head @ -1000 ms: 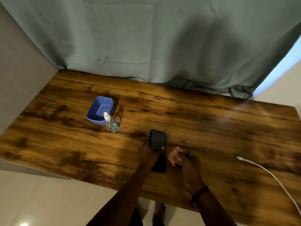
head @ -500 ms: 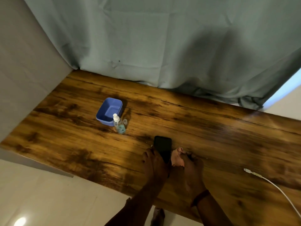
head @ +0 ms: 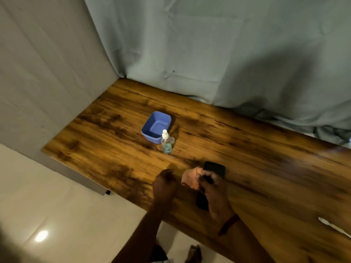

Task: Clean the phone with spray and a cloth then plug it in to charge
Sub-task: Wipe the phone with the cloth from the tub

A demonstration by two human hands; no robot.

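A black phone (head: 215, 168) lies on the wooden table (head: 266, 168), its middle hidden under my right hand (head: 214, 192). My right hand is closed around a pinkish cloth (head: 190, 179), which bunches out to the left of the fingers, over the phone. My left hand (head: 164, 184) is off the phone, to the left of the cloth, with fingers curled and nothing seen in it. A small clear spray bottle (head: 166, 144) with a white nozzle and bluish liquid stands farther back on the left. The white charging cable (head: 331, 225) lies at the right edge.
A blue plastic tub (head: 156, 127) stands just behind the spray bottle, with a small clear cap (head: 172, 139) beside the bottle. A grey-green curtain (head: 228, 63) hangs behind the table. A pale wall is at the left and a tiled floor below the table's near edge.
My left hand has let go of the phone and moved left. My right hand has brought the cloth onto the phone. The view has swung to the left.
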